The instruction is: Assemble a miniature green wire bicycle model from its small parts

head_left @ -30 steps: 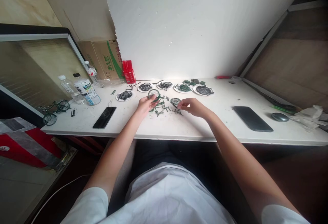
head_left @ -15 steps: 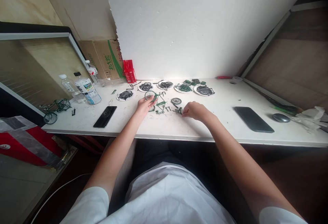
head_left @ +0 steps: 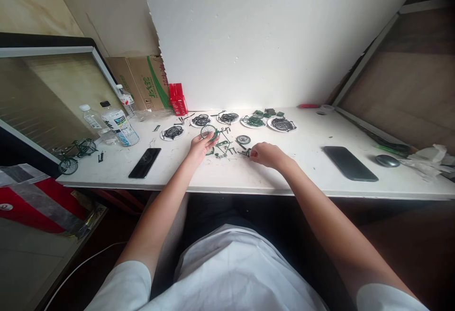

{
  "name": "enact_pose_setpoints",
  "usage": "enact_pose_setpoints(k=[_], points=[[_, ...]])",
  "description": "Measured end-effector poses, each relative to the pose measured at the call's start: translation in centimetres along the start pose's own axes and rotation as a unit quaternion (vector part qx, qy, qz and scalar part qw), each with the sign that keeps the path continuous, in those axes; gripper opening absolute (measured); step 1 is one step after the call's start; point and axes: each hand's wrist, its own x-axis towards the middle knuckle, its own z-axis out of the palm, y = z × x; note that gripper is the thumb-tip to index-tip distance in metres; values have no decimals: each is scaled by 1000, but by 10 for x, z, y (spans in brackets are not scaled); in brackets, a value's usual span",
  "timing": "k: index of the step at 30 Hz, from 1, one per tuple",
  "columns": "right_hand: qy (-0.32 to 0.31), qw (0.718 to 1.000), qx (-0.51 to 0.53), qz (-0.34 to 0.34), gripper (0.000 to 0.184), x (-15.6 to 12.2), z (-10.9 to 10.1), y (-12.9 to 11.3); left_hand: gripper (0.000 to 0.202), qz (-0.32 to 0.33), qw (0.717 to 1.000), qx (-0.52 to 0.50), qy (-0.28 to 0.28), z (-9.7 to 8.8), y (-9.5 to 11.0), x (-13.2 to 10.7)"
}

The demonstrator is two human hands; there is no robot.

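My left hand (head_left: 202, 145) is closed around a small green model bicycle (head_left: 223, 142), gripping it near its spoked wheel (head_left: 207, 132). The bicycle's thin green frame extends to the right of my fingers, just above the table. My right hand (head_left: 265, 153) has its fingertips pinched together at the tabletop, beside small dark parts (head_left: 244, 151). What lies between those fingertips is hidden. A loose dark wheel (head_left: 243, 139) rests between the two hands, and small green pieces (head_left: 221, 155) are scattered below the bicycle.
Behind stand white plates of dark parts (head_left: 173, 132) and green frames (head_left: 253, 120). At left are a phone (head_left: 144, 163), bottles (head_left: 122, 128) and another green model bicycle (head_left: 75, 153). A larger dark phone (head_left: 350, 163) and a mouse (head_left: 387, 160) lie at right. A white board (head_left: 284, 41) leans behind.
My right hand has shifted slightly left, closer to the small dark parts. My left hand still holds the model bicycle in nearly the same place. The view has moved slightly.
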Motion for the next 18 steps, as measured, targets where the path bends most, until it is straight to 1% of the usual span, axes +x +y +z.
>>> enact_pose_setpoints(k=[3,4,6,9,13,18], points=[[-19,998,57,-11,15,3,-3,13,30,1,1000,-1,1,-1,1,1],[-25,997,76,-4,15,4,-4,18,30,2,1000,-1,-1,-1,1,1],[-12,996,90,22,17,6,-5,28,30,2,1000,-2,-4,-1,0,1],[14,995,89,37,21,10,-4,40,31,-2,1000,-4,-5,-1,0,1],[32,995,98,15,20,14,2,45,31,-7,1000,-14,3,-2,0,1],[51,994,96,-7,22,17,7,43,31,-13,1000,-13,-2,-1,0,2]])
